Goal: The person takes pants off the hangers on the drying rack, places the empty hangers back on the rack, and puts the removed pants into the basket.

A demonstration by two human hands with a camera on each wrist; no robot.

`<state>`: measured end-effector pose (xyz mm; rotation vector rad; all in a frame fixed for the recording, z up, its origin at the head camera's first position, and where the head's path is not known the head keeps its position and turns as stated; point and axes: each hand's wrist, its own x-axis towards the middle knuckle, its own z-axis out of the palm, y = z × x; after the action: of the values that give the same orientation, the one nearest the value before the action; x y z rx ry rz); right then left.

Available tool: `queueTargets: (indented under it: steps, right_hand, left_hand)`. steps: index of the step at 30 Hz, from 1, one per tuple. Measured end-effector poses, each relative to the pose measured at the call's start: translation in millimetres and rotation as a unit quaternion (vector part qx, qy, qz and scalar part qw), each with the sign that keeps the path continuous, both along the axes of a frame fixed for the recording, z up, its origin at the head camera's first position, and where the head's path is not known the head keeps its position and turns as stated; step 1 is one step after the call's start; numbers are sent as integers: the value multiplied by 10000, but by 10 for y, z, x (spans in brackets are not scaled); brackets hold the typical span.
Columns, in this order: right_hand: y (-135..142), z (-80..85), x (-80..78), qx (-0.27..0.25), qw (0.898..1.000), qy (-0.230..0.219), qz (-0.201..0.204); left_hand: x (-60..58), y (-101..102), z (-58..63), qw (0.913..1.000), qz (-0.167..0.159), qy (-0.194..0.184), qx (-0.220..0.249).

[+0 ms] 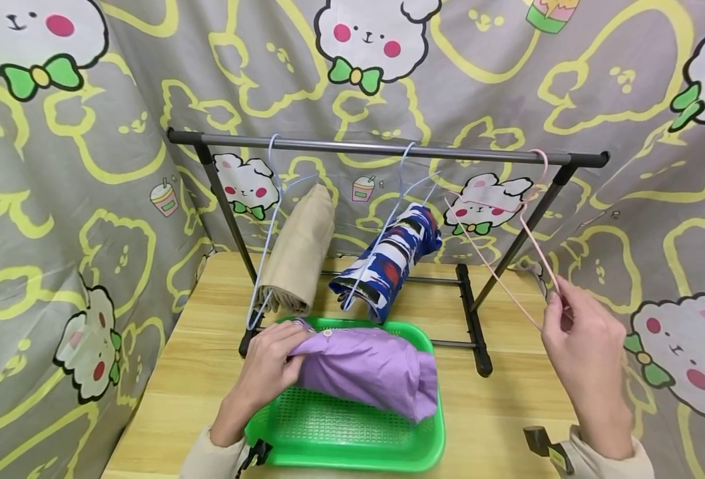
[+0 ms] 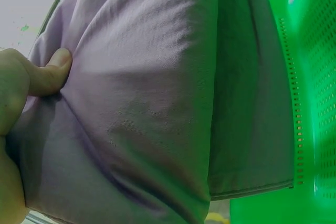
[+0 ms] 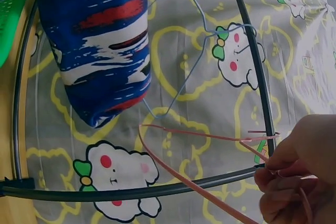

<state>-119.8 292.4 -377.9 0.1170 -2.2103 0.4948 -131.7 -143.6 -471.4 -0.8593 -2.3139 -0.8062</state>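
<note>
My left hand [image 1: 271, 356] pinches one end of a folded purple garment [image 1: 364, 366] with a pale button near the grip. The garment is held over a green basket [image 1: 352, 460]. In the left wrist view my thumb presses into the purple cloth [image 2: 142, 77], while the fingers behind it are hidden. At the right, my right hand [image 1: 586, 346] grips the lower corner of a pink wire hanger [image 1: 539, 253], whose hook sits over the rack's rail. The right wrist view has the hanger [image 3: 199, 188] running into my curled fingers, with no cloth on it.
A black rack with a grey rail [image 1: 340, 146] stands on the wooden table [image 1: 508, 426]. Folded beige cloth [image 1: 301, 253] and a blue, white and red patterned garment [image 1: 391, 256] hang from it on light blue hangers. Patterned curtain [image 1: 130, 219] surrounds the table.
</note>
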Motion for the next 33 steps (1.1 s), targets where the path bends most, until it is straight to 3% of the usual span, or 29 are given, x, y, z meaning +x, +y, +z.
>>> queueTargets:
  steps: [6, 13, 16, 19, 22, 26, 33]
  right_hand:
    - [-20, -20, 48, -49, 9999, -127, 21]
    - [-67, 72, 216, 19, 10000, -87, -34]
    - [-216, 83, 243, -48, 9993, 117, 346]
    - [-410, 25, 223, -84, 9931, 281, 1134]
    - [-601, -89, 202, 32, 9803, -9, 1974]
    - [-840, -288, 172, 292, 9524, -865, 2907]
    - [-1151, -609, 154, 820, 8987, -2423, 3562]
  left_hand:
    - [11, 10, -7, 10000, 28, -60, -31]
    - [5, 20, -7, 9999, 26, -135, -60]
    - [0, 32, -4, 9999, -10, -124, -41]
    - [-11, 54, 10, 9999, -76, -68, 1]
    - [-28, 80, 33, 9999, -143, -35, -23]
    - [-37, 115, 48, 9998, -171, 10, -129]
    - [-31, 174, 70, 9994, -315, -2, -166]
